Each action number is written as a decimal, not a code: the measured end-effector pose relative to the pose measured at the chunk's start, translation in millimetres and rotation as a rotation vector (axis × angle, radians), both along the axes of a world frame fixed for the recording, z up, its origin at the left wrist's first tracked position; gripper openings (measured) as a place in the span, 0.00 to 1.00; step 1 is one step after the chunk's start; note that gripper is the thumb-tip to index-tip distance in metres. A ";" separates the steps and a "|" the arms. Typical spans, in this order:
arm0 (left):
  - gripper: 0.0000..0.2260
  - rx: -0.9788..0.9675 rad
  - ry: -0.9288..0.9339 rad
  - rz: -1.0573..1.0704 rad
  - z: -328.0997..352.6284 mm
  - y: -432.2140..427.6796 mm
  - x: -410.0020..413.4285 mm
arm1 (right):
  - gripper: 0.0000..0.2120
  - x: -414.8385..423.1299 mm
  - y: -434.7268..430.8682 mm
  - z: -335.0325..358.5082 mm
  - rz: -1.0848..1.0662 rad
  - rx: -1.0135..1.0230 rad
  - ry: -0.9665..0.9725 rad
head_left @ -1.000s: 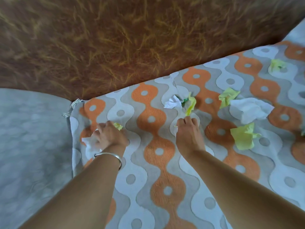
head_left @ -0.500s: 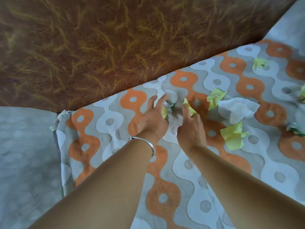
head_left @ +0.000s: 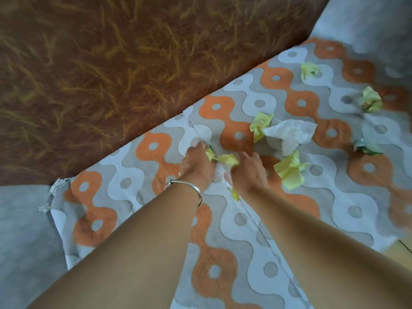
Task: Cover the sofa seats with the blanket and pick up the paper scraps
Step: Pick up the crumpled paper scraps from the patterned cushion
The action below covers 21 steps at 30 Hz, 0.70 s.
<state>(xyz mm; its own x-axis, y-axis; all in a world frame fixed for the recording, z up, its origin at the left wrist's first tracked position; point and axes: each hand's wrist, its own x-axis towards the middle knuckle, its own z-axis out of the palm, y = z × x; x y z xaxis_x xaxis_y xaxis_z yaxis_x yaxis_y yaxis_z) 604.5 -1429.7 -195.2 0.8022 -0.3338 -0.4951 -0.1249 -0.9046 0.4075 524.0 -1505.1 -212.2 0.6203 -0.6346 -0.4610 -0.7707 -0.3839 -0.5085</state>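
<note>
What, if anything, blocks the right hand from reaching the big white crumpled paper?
Probably nothing, so yes: the white paper lies on bare blanket just beyond the right hand, nothing lying between them.

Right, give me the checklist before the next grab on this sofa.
1. Left hand grip on the yellow scrap: ok, paper shows at its curled fingers.
2. Right hand grip: cannot tell, its fingers are hidden behind the hand.
3. Small scrap by the right wrist picked up: not ok, it lies loose on the blanket.
4. Scraps to the right cleared: not ok, the tissue and several yellow pieces lie there.
5. Blanket covers the seat: not ok, grey cushion is bare at the left.
</note>
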 end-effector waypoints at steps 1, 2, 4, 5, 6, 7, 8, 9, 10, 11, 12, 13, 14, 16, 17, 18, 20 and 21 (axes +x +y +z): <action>0.20 -0.025 0.031 0.020 2.7 -2.1 -2.2 | 0.16 -5.0 -1.6 2.7 -0.013 0.005 0.000; 0.20 -0.064 0.065 0.046 6.1 -5.2 -4.8 | 0.15 -9.9 -3.2 8.8 -0.042 0.027 -0.030; 0.23 -0.164 0.135 0.104 14.9 -13.7 -11.2 | 0.04 -18.2 -10.0 15.3 -0.130 0.057 -0.084; 0.25 -0.217 0.164 0.140 19.6 -18.9 -15.1 | 0.08 -20.3 -13.7 14.2 -0.172 0.063 -0.127; 0.26 -0.270 0.184 0.175 24.9 -25.3 -20.2 | 0.11 -24.4 -16.5 18.1 -0.219 0.077 -0.170; 0.28 -0.317 0.199 0.204 31.2 -33.3 -26.4 | 0.10 -28.2 -21.5 20.8 -0.270 0.099 -0.216; 0.28 -0.358 0.213 0.233 37.4 -40.7 -32.7 | 0.09 -31.4 -24.8 25.3 -0.313 0.099 -0.262; 0.26 -0.395 0.226 0.259 42.9 -48.8 -39.8 | 0.09 -36.7 -28.7 31.6 -0.360 0.109 -0.295; 0.22 -0.435 0.237 0.276 47.9 -57.9 -46.7 | 0.09 -43.6 -33.9 37.1 -0.400 0.109 -0.327; 0.17 -0.480 0.254 0.287 53.9 -66.4 -54.2 | 0.09 -50.8 -39.3 42.4 -0.437 0.114 -0.340; 0.12 -0.519 0.274 0.297 60.3 -75.6 -62.3 | 0.10 -58.6 -45.4 47.2 -0.463 0.096 -0.350; 0.10 -0.543 0.294 0.302 66.2 -85.1 -71.1 | 0.13 -68.3 -51.3 52.4 -0.492 0.081 -0.346; 0.09 -0.552 0.316 0.301 71.1 -94.7 -80.7 | 0.14 -78.1 -57.8 57.2 -0.514 0.059 -0.348; 0.08 -0.555 0.368 0.291 76.5 -113.7 -100.5 | 0.12 -98.9 -70.0 63.2 -0.546 0.017 -0.337; 0.07 -0.558 0.386 0.281 78.7 -122.7 -111.2 | 0.10 -109.1 -75.7 64.4 -0.570 0.000 -0.334; 0.06 -0.556 0.398 0.260 80.5 -131.3 -123.9 | 0.10 -120.9 -81.4 66.5 -0.597 -0.018 -0.333; 0.05 -0.549 0.421 0.207 79.3 -147.3 -151.7 | 0.10 -147.3 -92.9 68.3 -0.652 -0.040 -0.343; 0.08 -0.552 0.447 0.187 78.1 -154.5 -167.1 | 0.10 -162.4 -98.1 68.4 -0.682 -0.046 -0.360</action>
<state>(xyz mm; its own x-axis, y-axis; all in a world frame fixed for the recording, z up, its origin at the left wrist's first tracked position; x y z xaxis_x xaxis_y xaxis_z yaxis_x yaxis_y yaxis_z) 437.4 -1584.3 -117.0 0.6311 -0.5063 -0.5876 0.2966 -0.5425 0.7860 361.7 -1603.2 -143.8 0.1920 -0.9439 -0.2688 -0.6347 0.0895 -0.7676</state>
